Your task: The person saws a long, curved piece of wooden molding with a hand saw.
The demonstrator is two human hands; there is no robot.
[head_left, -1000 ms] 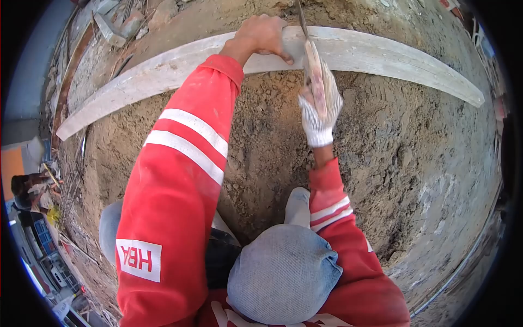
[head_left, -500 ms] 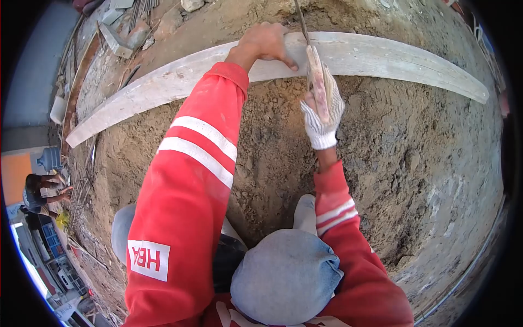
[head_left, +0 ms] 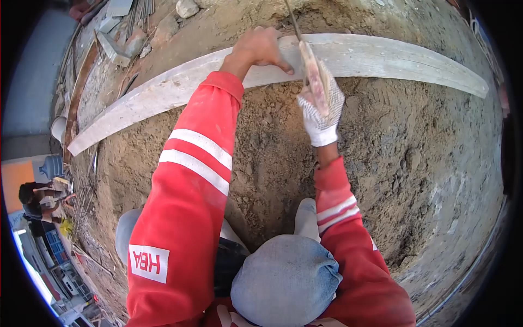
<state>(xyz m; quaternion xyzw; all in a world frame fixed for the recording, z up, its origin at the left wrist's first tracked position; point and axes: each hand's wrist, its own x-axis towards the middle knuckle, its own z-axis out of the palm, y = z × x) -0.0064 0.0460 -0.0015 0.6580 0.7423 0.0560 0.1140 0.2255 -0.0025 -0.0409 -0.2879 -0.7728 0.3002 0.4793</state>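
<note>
A long pale wooden board lies across the dirt in front of me, bowed by the wide lens. My left hand, bare, grips it left of its middle, with the thumb on the top face and the other fingers over the far edge, partly hidden. In a white knit glove, my right hand is wrapped round the worn wooden handle of a handsaw. The saw's thin blade shows almost edge-on, crossing the board and pointing away from me. Whether its teeth are in a cut cannot be made out.
My knee in faded denim is bent below my arms. Concrete blocks, rocks and thin rods lie at the upper left. Another person crouches at the far left near a blue water jug. A wall stands behind.
The handsaw has tilted slightly, its far end swinging left, and my right hand has shifted up a little. My left hand stays on the board. The other person's arms have moved.
</note>
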